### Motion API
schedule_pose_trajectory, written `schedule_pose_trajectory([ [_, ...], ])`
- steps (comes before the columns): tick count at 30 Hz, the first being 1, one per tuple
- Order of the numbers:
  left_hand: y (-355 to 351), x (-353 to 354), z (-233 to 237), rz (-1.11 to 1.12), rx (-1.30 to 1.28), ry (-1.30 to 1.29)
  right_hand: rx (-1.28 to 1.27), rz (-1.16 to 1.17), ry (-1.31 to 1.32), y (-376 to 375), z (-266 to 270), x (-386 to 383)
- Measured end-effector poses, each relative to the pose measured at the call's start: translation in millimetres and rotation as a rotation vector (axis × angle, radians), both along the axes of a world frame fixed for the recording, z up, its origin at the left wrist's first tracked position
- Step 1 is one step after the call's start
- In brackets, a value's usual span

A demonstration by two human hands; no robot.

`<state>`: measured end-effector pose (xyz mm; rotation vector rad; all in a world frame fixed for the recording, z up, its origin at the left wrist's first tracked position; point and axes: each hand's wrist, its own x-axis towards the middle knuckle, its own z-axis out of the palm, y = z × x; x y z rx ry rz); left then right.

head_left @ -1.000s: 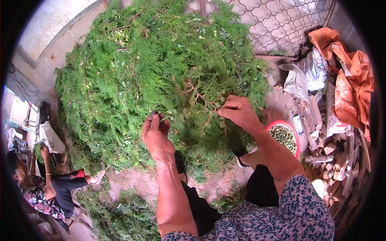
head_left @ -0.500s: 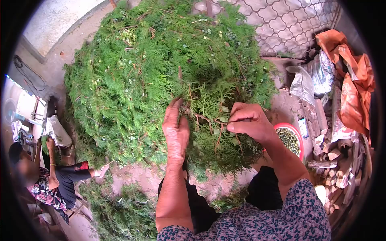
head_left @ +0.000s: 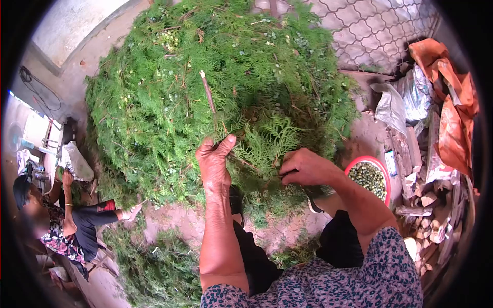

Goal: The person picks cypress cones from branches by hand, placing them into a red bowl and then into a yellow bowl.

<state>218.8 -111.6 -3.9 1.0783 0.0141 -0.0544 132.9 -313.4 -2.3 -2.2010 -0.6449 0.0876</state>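
A leafy conifer branch (head_left: 267,141) is in front of me, its bare woody stem pointing up and away over a big heap of green cuttings (head_left: 149,118). My left hand (head_left: 213,161) is closed around the branch, thumb and fingers pinching it near the stem. At the right side of the same branch, my right hand (head_left: 306,168) has its fingers curled together in a pinch. Whatever those fingertips hold is hidden. Small pale-green cones dot the heap.
A red-rimmed basin (head_left: 386,177) full of small green cones stands at my right. Beyond it are firewood (head_left: 426,213), plastic sacks (head_left: 391,110) and an orange sheet (head_left: 454,118). More cuttings (head_left: 154,269) lie by my feet. Another person (head_left: 77,226) sits at the left, handling greenery.
My left hand has turned, and the branch's stem now shows longer above it. My right hand has moved slightly down and left, its fingers more curled. The other person's hands have shifted a little.
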Motion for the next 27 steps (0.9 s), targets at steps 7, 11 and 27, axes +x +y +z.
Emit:
schedule_pose_trajectory([
  [7,-8.4,-8.3,-5.7,-0.128,0.13,-0.065,0.42,-0.721,-0.058,-8.1,22.2,20.8],
  [11,-14.1,-14.9,-9.0,-0.234,0.157,-0.047,0.671,-0.612,0.1,1.8,19.5,33.3],
  [27,-26.4,-33.3,-7.5,-0.212,0.301,-0.02,1.13,-0.803,0.221,-9.4,14.5,35.6],
])
